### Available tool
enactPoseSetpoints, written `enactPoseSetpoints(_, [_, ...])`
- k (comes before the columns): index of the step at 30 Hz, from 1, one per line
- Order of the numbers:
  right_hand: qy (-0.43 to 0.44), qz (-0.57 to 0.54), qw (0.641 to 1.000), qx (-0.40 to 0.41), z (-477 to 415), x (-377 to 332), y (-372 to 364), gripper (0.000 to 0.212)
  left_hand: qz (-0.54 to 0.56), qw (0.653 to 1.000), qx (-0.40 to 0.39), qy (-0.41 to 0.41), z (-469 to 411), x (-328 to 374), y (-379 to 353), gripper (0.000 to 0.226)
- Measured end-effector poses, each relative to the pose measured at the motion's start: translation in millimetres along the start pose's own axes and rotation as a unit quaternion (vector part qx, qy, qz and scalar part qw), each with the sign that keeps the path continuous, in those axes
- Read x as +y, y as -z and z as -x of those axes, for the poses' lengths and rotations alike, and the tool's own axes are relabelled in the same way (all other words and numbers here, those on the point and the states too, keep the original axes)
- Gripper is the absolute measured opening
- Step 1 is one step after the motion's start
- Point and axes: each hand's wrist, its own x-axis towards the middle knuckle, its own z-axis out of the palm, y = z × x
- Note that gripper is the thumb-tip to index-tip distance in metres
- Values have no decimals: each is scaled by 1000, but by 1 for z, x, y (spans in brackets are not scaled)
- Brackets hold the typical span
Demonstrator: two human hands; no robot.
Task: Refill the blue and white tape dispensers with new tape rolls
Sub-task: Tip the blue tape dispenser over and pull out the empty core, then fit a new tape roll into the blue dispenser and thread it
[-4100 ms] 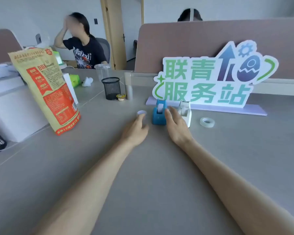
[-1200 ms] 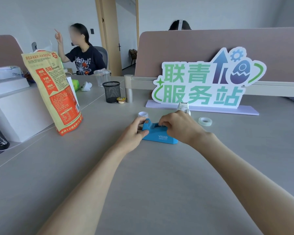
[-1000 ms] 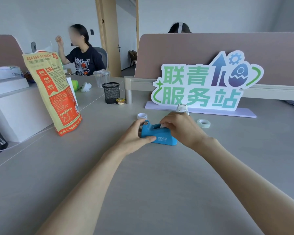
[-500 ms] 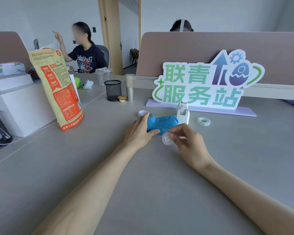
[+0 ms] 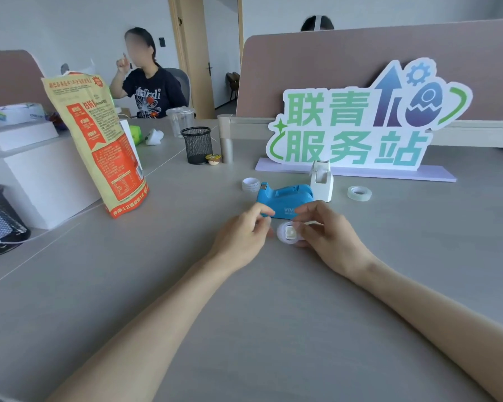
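The blue tape dispenser (image 5: 285, 198) lies on the grey desk just beyond my hands, with nothing gripping it. The white dispenser (image 5: 321, 181) stands upright behind its right end. My right hand (image 5: 328, 236) holds a small, nearly used-up tape spool (image 5: 287, 233) with a square core, just above the desk. My left hand (image 5: 241, 236) has its fingertips pinched at the spool's left edge. A clear new tape roll (image 5: 359, 193) lies flat to the right of the white dispenser. A second small roll (image 5: 251, 184) lies left of the blue one.
A large cut-out sign (image 5: 357, 126) on a lilac base stands behind the dispensers. A tall orange-yellow bag (image 5: 99, 146) stands at left beside a white box (image 5: 38, 175). A black mesh cup (image 5: 197, 145) is further back. Two people sit beyond the desk.
My left hand has let go of the blue dispenser and come to the spool in my right hand. The dispenser now rests on the desk. The spool has moved slightly nearer to me.
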Motion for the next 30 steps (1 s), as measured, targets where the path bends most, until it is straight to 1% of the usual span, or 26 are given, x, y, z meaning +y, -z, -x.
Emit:
enactPoseSetpoints(4, [-8,-35,999,2,0,-1,1,25,31,998,-57,-25,0,1,0,14])
enactPoseSetpoints(8, [-10,5,1000,-3,-2,2,3,38,54,995,-77,-25,0,1,2,21])
enactPoseSetpoints(13, [-13,22,1000,1,-4,6,4,37,86,989,-110,-49,1,1,4,28])
enactPoseSetpoints(18, [-31,-35,999,-18,-4,3,4,21,94,989,-92,-67,1,1,3,29])
enactPoseSetpoints(20, [-35,-38,999,-13,-4,2,5,19,101,988,-90,-68,1,2,3,28])
enactPoseSetpoints(22, [-32,-28,999,-1,-4,3,6,28,103,988,-91,-68,1,2,2,27])
enactPoseSetpoints(24, [-32,-40,999,-1,-3,3,8,41,97,989,-91,-66,2,2,1,25])
enactPoseSetpoints(25, [-32,-45,998,-3,-3,3,8,45,89,990,-87,-67,2,3,0,23])
enactPoseSetpoints(28, [-27,-24,999,1,-2,3,6,49,52,994,-52,-75,3,4,2,15])
enactPoseSetpoints(30, [-26,1,1000,15,-2,5,6,46,37,997,-30,-57,3,3,7,13])
